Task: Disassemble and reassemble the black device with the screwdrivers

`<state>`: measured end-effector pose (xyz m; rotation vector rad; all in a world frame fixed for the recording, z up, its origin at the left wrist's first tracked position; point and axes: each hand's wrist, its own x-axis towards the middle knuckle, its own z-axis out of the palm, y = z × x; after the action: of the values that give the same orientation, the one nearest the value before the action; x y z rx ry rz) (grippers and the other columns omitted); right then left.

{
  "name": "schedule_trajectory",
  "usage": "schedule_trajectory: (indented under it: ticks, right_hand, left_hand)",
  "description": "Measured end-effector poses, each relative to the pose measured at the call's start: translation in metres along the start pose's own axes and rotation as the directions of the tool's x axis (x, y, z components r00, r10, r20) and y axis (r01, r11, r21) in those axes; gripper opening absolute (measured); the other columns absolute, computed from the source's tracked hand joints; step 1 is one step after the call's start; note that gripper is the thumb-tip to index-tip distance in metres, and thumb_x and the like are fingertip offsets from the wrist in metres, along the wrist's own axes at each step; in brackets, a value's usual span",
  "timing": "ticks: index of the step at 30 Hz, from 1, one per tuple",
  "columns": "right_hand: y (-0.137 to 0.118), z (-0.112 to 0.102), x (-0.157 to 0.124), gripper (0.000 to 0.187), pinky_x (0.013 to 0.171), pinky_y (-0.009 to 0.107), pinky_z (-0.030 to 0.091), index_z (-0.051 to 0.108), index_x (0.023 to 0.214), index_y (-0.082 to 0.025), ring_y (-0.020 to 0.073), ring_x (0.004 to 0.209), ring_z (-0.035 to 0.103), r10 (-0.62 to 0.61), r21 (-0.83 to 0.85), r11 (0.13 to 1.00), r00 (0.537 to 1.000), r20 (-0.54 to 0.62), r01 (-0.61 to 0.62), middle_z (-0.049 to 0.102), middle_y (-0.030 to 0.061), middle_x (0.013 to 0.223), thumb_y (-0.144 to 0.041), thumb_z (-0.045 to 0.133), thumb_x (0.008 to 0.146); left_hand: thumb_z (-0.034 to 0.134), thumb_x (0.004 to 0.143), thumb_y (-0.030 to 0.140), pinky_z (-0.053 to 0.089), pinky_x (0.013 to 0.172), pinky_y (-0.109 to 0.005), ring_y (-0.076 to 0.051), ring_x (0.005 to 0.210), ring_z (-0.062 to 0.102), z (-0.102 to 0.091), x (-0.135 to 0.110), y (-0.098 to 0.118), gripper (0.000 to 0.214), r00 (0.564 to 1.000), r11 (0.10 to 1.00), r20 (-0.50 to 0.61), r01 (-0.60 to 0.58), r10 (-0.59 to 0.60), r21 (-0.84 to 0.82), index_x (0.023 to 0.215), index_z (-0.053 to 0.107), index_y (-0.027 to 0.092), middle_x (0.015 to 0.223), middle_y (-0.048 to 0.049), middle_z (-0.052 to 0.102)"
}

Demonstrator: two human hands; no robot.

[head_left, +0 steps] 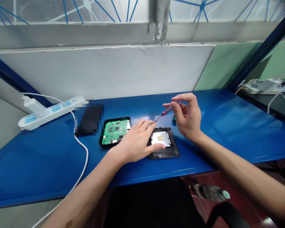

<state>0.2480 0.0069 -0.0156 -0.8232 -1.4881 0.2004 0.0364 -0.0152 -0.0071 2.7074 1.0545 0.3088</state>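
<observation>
My right hand grips a screwdriver by its clear, red-collared handle, the shaft slanting down to the left. Its tip comes close to the fingertips of my left hand; whether they touch is too small to tell. The left hand lies flat with fingers spread, over the left side of a black plastic cover. A silver metal plate with a small tan pad sits in that cover. Just left, a black case holds a green circuit board, partly hidden by my left hand.
A white power strip with a plugged-in adapter lies at the left. Its white cable runs over the blue table's front edge. A blurred dark object rests beside the case. A plastic bottle is on the floor.
</observation>
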Motion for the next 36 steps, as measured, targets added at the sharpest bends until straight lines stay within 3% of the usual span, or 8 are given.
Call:
schedule_trajectory:
  ticks: [10,15,20,36]
  right_hand:
    - [-0.003,-0.003,0.003,0.013,0.061,0.025,0.062,0.057,0.110,-0.026,0.0102,0.073,0.073,-0.028,-0.022,0.999,0.999,-0.032,0.027,0.055,-0.0003,0.103,-0.023,0.059,0.098]
    - [-0.010,-0.003,0.002,0.019,0.053,0.022,0.060,0.059,0.115,-0.027,0.0075,0.066,0.071,-0.019,0.045,0.999,1.000,0.017,0.019,0.058,-0.0013,0.100,-0.019,0.059,0.097]
    - [-0.016,-0.001,-0.002,0.021,0.055,0.023,0.061,0.061,0.117,-0.026,0.0054,0.062,0.069,-0.028,0.107,0.994,0.997,0.074,0.020,0.056,-0.0008,0.103,-0.018,0.059,0.097]
    - [-0.022,0.005,-0.011,0.024,0.065,0.027,0.067,0.061,0.117,-0.026,0.0088,0.076,0.069,-0.049,0.187,0.982,0.985,0.168,0.017,0.056,0.0018,0.110,-0.018,0.064,0.095]
  left_hand:
    - [0.044,0.095,0.073,0.039,0.113,-0.049,-0.033,0.135,0.044,-0.003,0.000,0.000,0.078,1.000,1.000,-0.011,0.019,-0.019,0.010,0.144,0.047,0.012,0.146,-0.0163,0.051]
    - [0.061,0.080,0.081,0.042,0.109,-0.050,-0.035,0.129,0.050,-0.006,-0.002,0.000,0.089,0.999,0.999,0.023,-0.031,0.032,-0.012,0.140,0.049,0.016,0.140,-0.0150,0.055]
    - [0.070,0.064,0.086,0.041,0.111,-0.051,-0.037,0.130,0.049,-0.004,-0.004,-0.003,0.108,0.994,0.995,0.054,-0.099,0.099,-0.004,0.141,0.048,0.013,0.142,-0.0174,0.054]
    - [0.061,0.074,0.086,0.045,0.107,-0.051,-0.039,0.121,0.054,0.008,0.001,0.008,0.102,0.993,0.990,-0.045,-0.107,0.112,0.094,0.136,0.050,0.006,0.130,-0.0198,0.060]
